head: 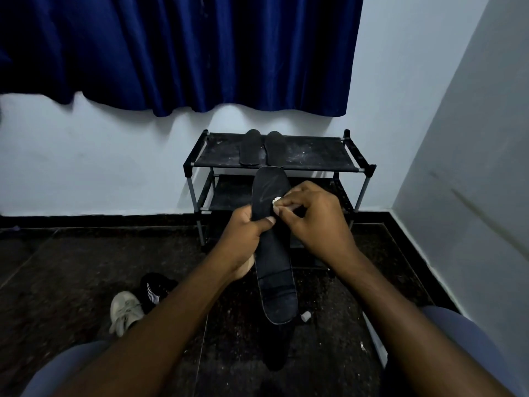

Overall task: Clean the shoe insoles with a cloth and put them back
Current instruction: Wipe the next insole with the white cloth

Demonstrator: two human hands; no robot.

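- Left hand [246, 233] is gripping the insole [274, 265] mid-length.
- Right hand [312, 216] is pinching a small white cloth [276, 200] against it, apparently wiping.
- Seemingly, the heel end is waiting next.

The pleated fabric curtain [200, 53] at the far side is seen deep blue, the painted wall [100, 167] pale blue. The long fabric insole [272, 253] is black, the small cloth wad [277, 200] white. Near left, an off-white sneaker [126, 310] and a black shoe with white stripes [156, 287] are seen on the dark speckled floor [71, 267].
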